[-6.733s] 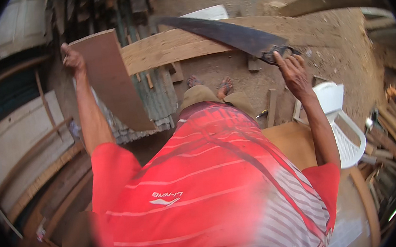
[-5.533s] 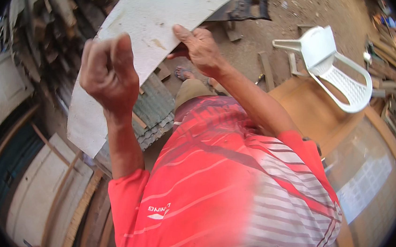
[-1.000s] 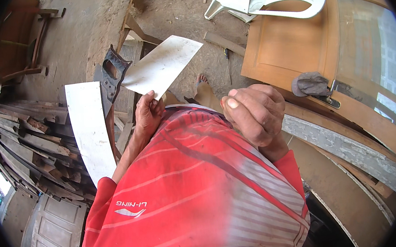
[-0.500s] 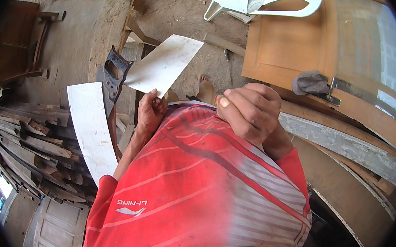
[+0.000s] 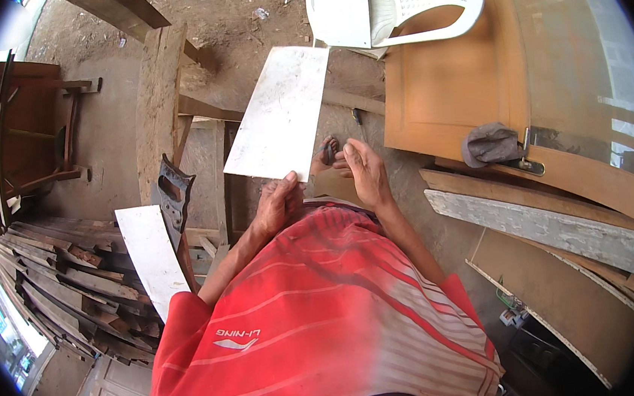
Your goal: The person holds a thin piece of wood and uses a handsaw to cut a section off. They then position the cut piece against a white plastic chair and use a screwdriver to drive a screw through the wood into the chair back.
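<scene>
A flat white rectangular sheet (image 5: 277,115) is pinched at its near corner by my left hand (image 5: 282,199), thumb on top. It tilts out ahead of me, marked with dark smudges. To its right, close to the sheet but apart from it, is my right hand (image 5: 365,172). Its fingers are half curled and apart, and I see nothing between them. A handsaw (image 5: 173,195) with a dark handle stands left of my left hand, beside a second white sheet (image 5: 152,250). Part of its blade is hidden.
A rough wooden bench (image 5: 161,98) stretches ahead at the left, above stacked timber strips (image 5: 75,272). At the right lies a wooden door (image 5: 443,89) with a glass panel and a grey cap (image 5: 489,145) on it. A white plastic chair (image 5: 436,6) stands at the far side.
My right hand has gone from a closed fist close to my chest to farther forward, its fingers loosened. The sheet in my left hand has swung more upright. The view has shifted too.
</scene>
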A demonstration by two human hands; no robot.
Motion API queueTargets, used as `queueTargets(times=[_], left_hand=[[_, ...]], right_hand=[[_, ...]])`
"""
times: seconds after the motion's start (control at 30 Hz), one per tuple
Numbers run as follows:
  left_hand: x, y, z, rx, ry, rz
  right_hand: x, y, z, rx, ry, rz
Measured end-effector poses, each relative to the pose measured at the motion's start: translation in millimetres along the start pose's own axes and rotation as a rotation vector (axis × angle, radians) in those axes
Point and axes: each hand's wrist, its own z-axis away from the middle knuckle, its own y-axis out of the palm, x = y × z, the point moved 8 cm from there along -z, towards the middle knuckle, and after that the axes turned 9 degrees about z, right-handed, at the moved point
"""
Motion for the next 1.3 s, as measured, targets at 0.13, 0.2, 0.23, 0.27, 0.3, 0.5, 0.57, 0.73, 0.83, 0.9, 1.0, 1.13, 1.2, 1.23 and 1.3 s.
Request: queueTargets(times=[0.13, 0.2, 0.23, 0.27, 0.3, 0.5, 0.57, 0.73, 0.83, 0.9, 1.0, 1.13, 1.2, 1.23, 1.3], left_hand=[[-7, 43, -54, -0.022, -0.024, -0.313], [-6, 62, -74, -0.018, -0.074, -0.448], [-4, 72, -84, -0.002, -0.102, -0.497], [-3, 82, -93, 0.014, -0.130, -0.544], [-7, 100, -101, 0.052, -0.086, -0.628], [-6, 106, -145, 0.201, -0.157, -0.942], [-33, 104, -153, 0.130, -0.114, -0.937], [-99, 67, -205, -0.264, -0.012, -0.693], [-139, 43, -265, -0.418, 0.023, -0.827], [-164, 44, -310, -0.434, 0.102, -1.033], [-185, 55, -390, -0.372, 0.167, -1.087], [-185, 24, -493, -0.303, -0.017, -1.087], [-190, 18, -531, -0.270, -0.093, -1.033], [-192, 13, -551, -0.259, -0.096, -0.984], [-191, -2, -594, -0.264, -0.125, -0.962]], right_hand=[[-35, -1, -60, 0.050, 0.089, -0.253], [-26, -16, -84, 0.059, 0.194, -0.338], [-26, -27, -97, 0.008, 0.138, -0.290], [-32, -36, -111, -0.041, 0.083, -0.242], [-28, -46, -123, -0.085, 0.027, -0.193], [-34, -106, -183, -0.206, -0.048, -0.057], [-43, -117, -203, -0.192, -0.043, -0.047], [-46, -133, -259, -0.205, 0.014, -0.081], [-44, -141, -304, -0.272, 0.035, 0.006], [-45, -143, -334, -0.259, 0.040, 0.088], [-60, -145, -383, -0.283, 0.005, 0.185], [-68, -138, -439, -0.304, -0.045, 0.276], [-73, -127, -468, -0.218, 0.003, 0.323], [-73, -127, -483, -0.249, -0.044, 0.281], [-95, -133, -511, -0.248, 0.027, 0.314]])
